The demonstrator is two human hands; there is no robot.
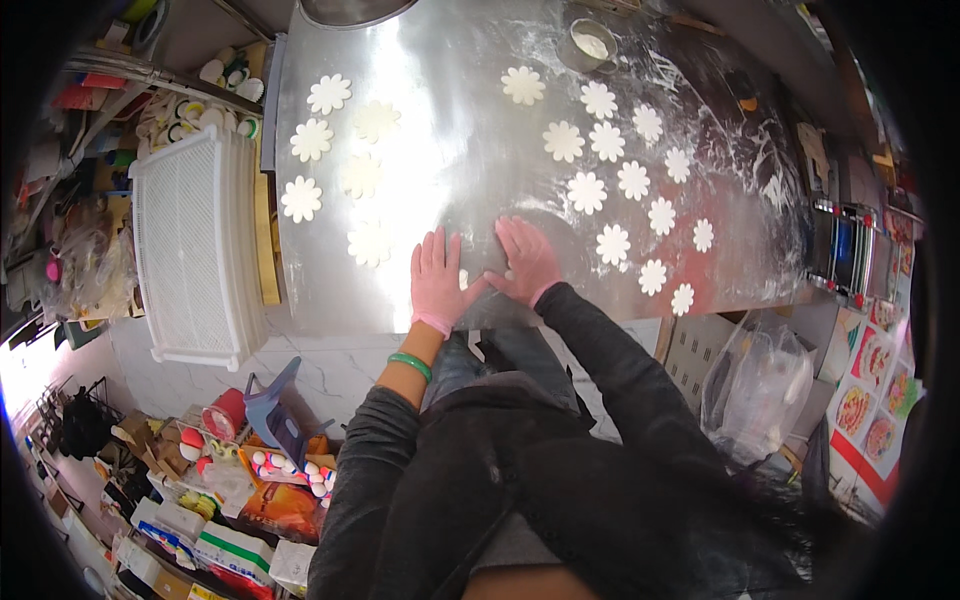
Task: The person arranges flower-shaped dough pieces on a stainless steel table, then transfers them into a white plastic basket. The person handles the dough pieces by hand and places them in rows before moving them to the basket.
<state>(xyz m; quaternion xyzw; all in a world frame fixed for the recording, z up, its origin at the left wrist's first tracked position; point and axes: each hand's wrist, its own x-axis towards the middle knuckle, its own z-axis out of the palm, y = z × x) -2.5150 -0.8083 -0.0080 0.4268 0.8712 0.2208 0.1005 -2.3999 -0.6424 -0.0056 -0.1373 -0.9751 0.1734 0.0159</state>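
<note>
My left hand (436, 283), in a pink glove, lies flat on the steel tabletop (465, 172) near its front edge, fingers extended. Angled toward it, my gloved right hand (531, 259) rests with its thumb tip close to the left thumb. A small white lump, apparently dough (463, 280), shows beside the left thumb; a bit of white also peeks out by the right thumb, mostly hidden. Several thin flower-shaped dough pieces (368, 244) lie to the left of my hands. More flower-shaped pieces (586, 193) are spread over the floured right side.
A metal mug of flour (590, 46) stands at the far right of the table. Stacked white plastic trays (180, 247) adjoin the left edge. Behind me on the left are a blue-grey stool (281, 416) and boxes. A clear plastic bag (757, 390) sits at right.
</note>
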